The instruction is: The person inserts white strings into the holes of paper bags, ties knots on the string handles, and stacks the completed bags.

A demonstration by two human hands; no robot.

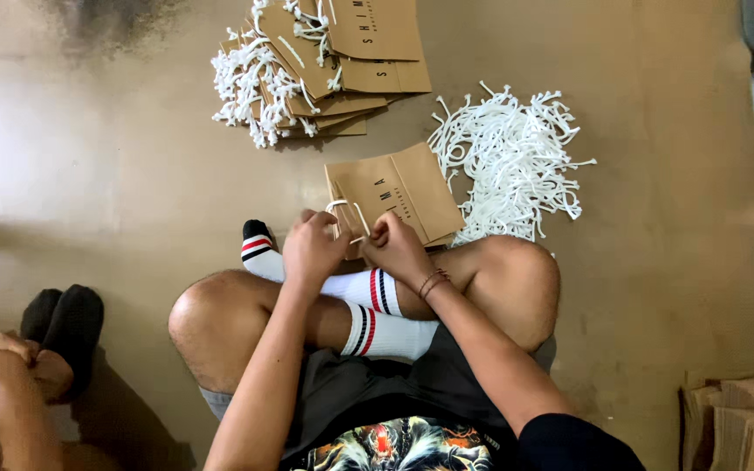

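So far a stack of finished brown bags w/ white cord handles lies on the floor ahead, while a loose pile of white cords to the right suggests plenty left. The current paper bag lies flat just past the shins, near edge under both hands; left hand and right hand pinch a white cord loop at that edge, fingers narrow, prob. threading it, though the holes are hidden.

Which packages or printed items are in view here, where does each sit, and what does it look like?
Paper bag: on the floor at both hands, flat, brown with dark print, white cord handle.
Stack of bags: top centre, fanned brown bags with white cord handles.
Cardboard pile: bottom right corner, plain brown sheets.
Left hand and right hand pinch the cord at the bag's edge.
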